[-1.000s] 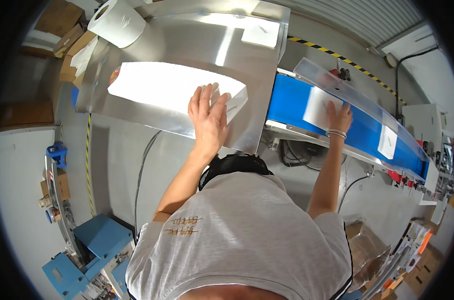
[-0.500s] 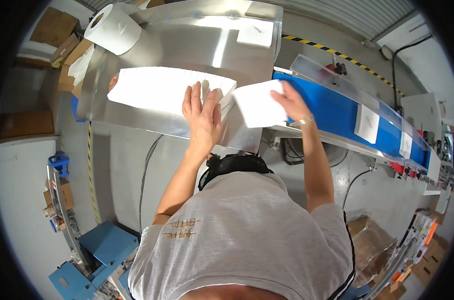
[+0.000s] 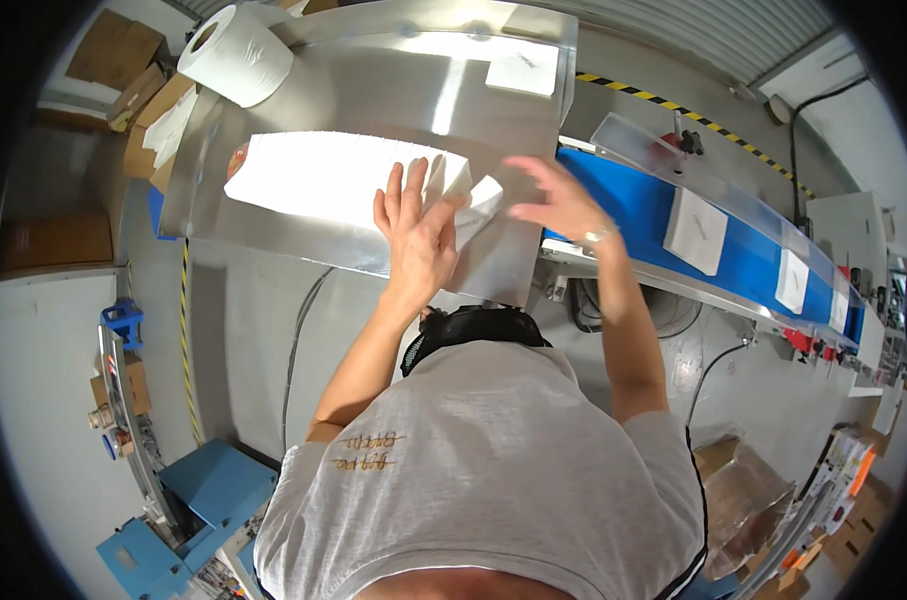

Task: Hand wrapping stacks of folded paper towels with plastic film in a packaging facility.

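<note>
Three white flat packets (image 3: 696,231) on the blue conveyor belt (image 3: 629,200); a long row (image 3: 314,178) of them remains on the steel table (image 3: 374,100).
By my judgement the work is partway, the greater share being in the row. Left hand (image 3: 419,240): fingers spread over the row's right end, no firm grasp evident. Right hand (image 3: 564,205): fingers parted and empty over the table's right edge, near a leaning end packet (image 3: 482,212). One separate packet (image 3: 523,70) lies at the table's far right corner.
</note>
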`<state>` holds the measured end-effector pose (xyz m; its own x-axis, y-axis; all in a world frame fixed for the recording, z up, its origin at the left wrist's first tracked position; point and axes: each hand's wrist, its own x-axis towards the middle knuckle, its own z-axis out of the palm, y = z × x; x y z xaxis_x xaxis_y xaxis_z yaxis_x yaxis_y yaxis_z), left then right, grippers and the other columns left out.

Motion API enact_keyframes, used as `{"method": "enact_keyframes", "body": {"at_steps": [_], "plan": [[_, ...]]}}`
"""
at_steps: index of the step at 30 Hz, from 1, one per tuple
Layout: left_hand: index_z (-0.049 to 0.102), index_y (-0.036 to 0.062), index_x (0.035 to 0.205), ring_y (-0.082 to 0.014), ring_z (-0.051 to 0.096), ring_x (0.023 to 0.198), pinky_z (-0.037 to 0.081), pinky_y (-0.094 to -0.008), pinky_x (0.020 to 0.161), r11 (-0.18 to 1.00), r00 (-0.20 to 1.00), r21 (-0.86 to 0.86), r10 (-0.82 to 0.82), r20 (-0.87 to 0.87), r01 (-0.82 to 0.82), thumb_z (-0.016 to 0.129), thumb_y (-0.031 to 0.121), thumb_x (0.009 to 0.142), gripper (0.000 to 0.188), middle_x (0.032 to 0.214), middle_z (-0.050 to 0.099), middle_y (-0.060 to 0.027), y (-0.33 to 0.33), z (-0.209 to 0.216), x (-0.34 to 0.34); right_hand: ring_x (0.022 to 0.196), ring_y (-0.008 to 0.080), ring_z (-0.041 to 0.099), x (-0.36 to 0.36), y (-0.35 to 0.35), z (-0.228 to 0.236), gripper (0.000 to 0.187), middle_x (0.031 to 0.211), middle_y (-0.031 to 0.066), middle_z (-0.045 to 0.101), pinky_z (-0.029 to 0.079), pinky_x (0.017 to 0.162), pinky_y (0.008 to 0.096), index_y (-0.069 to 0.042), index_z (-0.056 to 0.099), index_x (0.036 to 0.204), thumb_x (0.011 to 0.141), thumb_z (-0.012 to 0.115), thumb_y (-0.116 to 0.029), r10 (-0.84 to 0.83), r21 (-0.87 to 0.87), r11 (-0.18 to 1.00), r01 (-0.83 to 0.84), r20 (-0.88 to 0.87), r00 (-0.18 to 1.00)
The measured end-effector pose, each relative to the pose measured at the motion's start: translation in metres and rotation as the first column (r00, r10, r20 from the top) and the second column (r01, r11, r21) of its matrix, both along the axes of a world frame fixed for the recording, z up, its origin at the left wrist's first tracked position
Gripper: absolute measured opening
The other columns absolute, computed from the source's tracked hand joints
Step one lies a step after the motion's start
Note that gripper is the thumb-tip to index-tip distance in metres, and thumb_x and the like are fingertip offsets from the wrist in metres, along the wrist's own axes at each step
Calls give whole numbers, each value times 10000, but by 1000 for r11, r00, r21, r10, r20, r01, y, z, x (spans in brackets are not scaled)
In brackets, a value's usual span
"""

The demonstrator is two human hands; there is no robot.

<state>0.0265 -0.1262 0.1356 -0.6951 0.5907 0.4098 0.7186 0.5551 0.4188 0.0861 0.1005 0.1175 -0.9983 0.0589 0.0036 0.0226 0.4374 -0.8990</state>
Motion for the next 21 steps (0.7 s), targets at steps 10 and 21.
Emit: {"method": "enact_keyframes", "body": {"at_steps": [10,21], "plan": [[639,46,1118,-440,319,1292,257,-524,1061,996,998,71,62,7,-62,626,10,788,332,1379,403,-222,-15,-9,-14,612,59,355,47,55,-59,272,660,-56,417,304,512,252,-78,530,779,904,625,-301,-598,8,799,601,114,793],[659,95,1095,-412,379,1256,290,-538,1032,999,988,18,39,-150,-37,621,2,802,310,1331,463,-164,-12,-6,-13,1036,309,568,24,34,-24,461,1124,136,605,463,872,394,-94,576,1159,742,742,-199,-284,397,828,396,-311,907]]}}
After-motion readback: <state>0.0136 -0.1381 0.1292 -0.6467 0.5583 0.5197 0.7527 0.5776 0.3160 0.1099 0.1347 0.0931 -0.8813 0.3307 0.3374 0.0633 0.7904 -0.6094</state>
